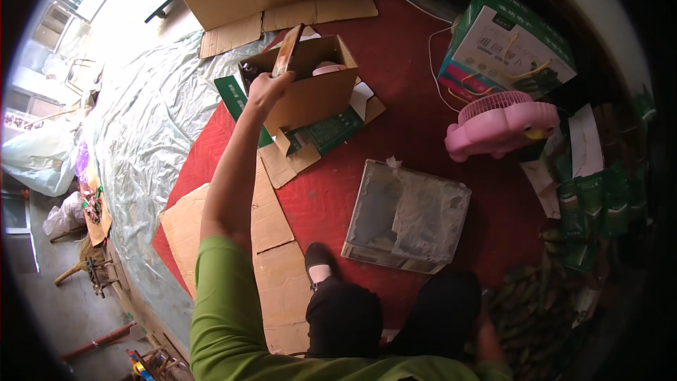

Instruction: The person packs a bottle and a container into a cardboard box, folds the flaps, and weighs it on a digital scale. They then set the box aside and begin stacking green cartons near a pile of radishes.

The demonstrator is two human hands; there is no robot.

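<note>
My left arm reaches forward, and my left hand (270, 89) is closed on the lower end of a flat, thin brown-and-orange packet (288, 51). The packet stands tilted over the near left side of an open cardboard box (310, 102) with spread flaps. Inside the box lie a pink item (328, 68) and, by the left wall, something dark that I cannot make out. Low beside my right knee is my right hand (485, 330), nearest to a pile of elongated greenish-brown produce (532, 303); shadow and the frame edge hide its fingers.
A dusty translucent-topped container (409, 215) stands on the red floor covering before my feet. To the right are a pink animal-shaped fan (497, 127), a green-and-white carton (504, 46) and green packets (596, 201). Flattened cardboard (275, 275) and plastic sheeting (134, 134) lie left.
</note>
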